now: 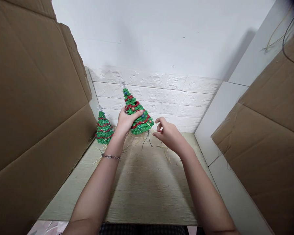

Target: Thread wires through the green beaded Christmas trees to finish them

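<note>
A small green Christmas tree with red garland, small baubles and a clear star on top is held tilted above the table, its tip to the upper left. My left hand is closed around its left side, the thumb across the front. Just right of the tree's lower edge is my right hand, thumb and index finger curled with a gap between them. A pale strand shows near those fingertips; whether they touch it is unclear. Dark wires hang beneath the tree. A second decorated tree stands at the left, behind my left forearm.
Pale straw-like strands lie on the wooden table. Large cardboard sheets stand at the left and right. A white brick-patterned wall closes off the back.
</note>
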A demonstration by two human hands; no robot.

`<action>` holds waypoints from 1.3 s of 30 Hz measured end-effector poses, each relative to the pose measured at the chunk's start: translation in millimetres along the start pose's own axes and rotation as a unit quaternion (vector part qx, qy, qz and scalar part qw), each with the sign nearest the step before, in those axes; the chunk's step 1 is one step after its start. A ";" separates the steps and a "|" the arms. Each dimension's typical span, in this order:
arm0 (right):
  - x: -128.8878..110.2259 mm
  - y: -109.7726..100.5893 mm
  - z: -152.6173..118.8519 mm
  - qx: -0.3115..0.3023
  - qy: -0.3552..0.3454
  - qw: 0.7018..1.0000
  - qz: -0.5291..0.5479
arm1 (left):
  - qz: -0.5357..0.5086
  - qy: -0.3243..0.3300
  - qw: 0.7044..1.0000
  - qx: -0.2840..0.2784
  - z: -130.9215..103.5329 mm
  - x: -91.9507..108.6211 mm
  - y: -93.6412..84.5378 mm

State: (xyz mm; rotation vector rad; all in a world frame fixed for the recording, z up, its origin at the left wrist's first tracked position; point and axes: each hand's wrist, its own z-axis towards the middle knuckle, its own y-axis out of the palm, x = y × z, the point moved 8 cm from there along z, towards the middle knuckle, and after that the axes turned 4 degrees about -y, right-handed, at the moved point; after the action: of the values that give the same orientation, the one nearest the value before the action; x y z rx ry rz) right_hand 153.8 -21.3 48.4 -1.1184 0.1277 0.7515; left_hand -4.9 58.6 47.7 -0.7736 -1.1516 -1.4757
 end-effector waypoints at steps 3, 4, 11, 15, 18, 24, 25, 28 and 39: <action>9.7 -0.2 -3.3 -0.027 0.035 0.999 -0.003 | -0.030 -0.006 0.999 0.014 1.2 1.3 -5.7; 11.1 0.6 -3.4 -0.038 0.039 0.998 -0.011 | -0.040 -0.010 0.999 0.013 1.3 1.5 -6.3; 9.1 -8.0 -0.7 -0.020 0.043 0.999 -0.021 | -0.045 -0.022 0.999 -0.004 1.5 2.7 -6.4; 5.2 -13.8 -0.8 0.031 0.031 0.999 -0.012 | -0.026 -0.021 0.999 -0.007 1.8 -0.4 -4.3; 1.8 -7.7 2.7 0.034 0.018 0.998 -0.044 | -0.005 -0.025 1.000 -0.010 1.8 -5.4 -1.1; -6.3 9.9 11.0 0.030 -0.008 0.993 -0.116 | 0.023 -0.040 0.998 -0.035 -0.8 -14.2 9.8; -6.6 10.8 10.5 0.023 -0.009 0.994 -0.107 | 0.022 -0.040 0.998 -0.038 -1.0 -14.6 10.6; -2.1 8.1 3.9 -0.014 0.008 0.999 -0.041 | 0.025 -0.034 0.998 -0.039 -0.4 -13.2 9.6; 13.9 -9.6 -6.0 -0.051 0.035 0.997 0.049 | -0.019 -0.026 0.999 -0.020 2.1 -2.8 -3.1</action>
State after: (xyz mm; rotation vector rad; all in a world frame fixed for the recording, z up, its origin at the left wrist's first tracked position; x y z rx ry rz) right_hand 171.6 -21.8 46.7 -1.2429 0.2067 0.8133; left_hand -7.5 61.4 45.1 -0.8263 -1.1841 -1.5225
